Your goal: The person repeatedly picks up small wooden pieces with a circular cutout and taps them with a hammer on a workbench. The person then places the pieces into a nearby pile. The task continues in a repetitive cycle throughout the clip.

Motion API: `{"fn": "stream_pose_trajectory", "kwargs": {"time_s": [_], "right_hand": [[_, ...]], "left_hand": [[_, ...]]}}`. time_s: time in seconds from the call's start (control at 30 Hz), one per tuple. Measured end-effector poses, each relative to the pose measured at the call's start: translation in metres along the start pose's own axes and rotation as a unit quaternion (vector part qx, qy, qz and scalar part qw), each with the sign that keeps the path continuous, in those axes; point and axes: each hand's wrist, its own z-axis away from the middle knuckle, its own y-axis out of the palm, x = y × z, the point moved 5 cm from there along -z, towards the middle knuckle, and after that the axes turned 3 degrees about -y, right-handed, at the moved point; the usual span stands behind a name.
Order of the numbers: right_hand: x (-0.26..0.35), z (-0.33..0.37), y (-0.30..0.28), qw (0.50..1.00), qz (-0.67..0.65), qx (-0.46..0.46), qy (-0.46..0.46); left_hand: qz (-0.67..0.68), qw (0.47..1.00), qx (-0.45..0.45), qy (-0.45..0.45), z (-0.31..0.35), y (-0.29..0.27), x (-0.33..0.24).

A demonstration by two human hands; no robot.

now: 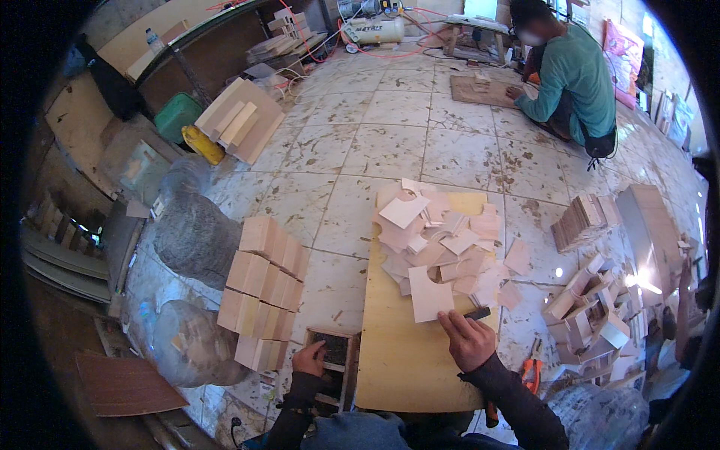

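My right hand (471,341) grips the lower edge of a thin, pale wooden piece (431,296) with a curved notch in its top. By its fingertips juts a dark block (478,313) that looks like a hammer head; its link to the hand is unclear. Under both lies a yellowish board (409,360), its far half heaped with similar thin cut pieces (450,232). To the left, my left hand (309,358) reaches into a divided wooden box (349,375) holding small dark bits. Its fingers are drawn together; whatever they pinch is too small to make out.
Stacked wooden blocks (262,289) and wrapped bundles (195,240) stand left. Orange-handled pliers (532,369), curved wooden offcuts (592,315) and a stack of pieces (585,223) lie right. A co-worker (574,82) crouches at a brown board (487,91). An air compressor (373,30) stands behind.
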Motion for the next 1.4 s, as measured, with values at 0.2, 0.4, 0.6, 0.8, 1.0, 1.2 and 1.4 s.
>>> {"fn": "stream_pose_trajectory", "kwargs": {"time_s": [0.2, 0.4, 0.6, 0.8, 1.0, 1.2, 1.4], "right_hand": [[0.001, -0.001, -0.001, 1.0, -0.01, -0.003, 0.013], [-0.001, 0.001, 0.003, 1.0, -0.005, 0.016, -0.001], [-0.001, 0.002, 0.004, 1.0, -0.01, 0.018, 0.012], [-0.001, -0.001, 0.002, 0.999, -0.011, 0.022, 0.028], [-0.004, 0.001, 0.003, 1.0, -0.015, 0.014, 0.022], [-0.016, 0.008, 0.004, 0.998, -0.061, -0.021, 0.013], [-0.03, 0.016, -0.007, 0.987, -0.125, -0.056, 0.079]], "left_hand": [[0.019, 0.999, -0.026, 0.0, -0.001, -0.005, 0.004], [0.118, 0.99, -0.057, 0.06, -0.015, -0.025, -0.046], [0.376, 0.918, 0.055, 0.118, -0.039, -0.029, -0.165], [0.356, 0.91, 0.126, 0.172, -0.049, -0.006, -0.276], [0.291, 0.924, 0.114, 0.22, -0.043, 0.028, -0.318], [0.255, 0.932, 0.114, 0.231, -0.038, 0.036, -0.312], [0.223, 0.927, 0.079, 0.292, -0.034, 0.037, -0.312]]}}
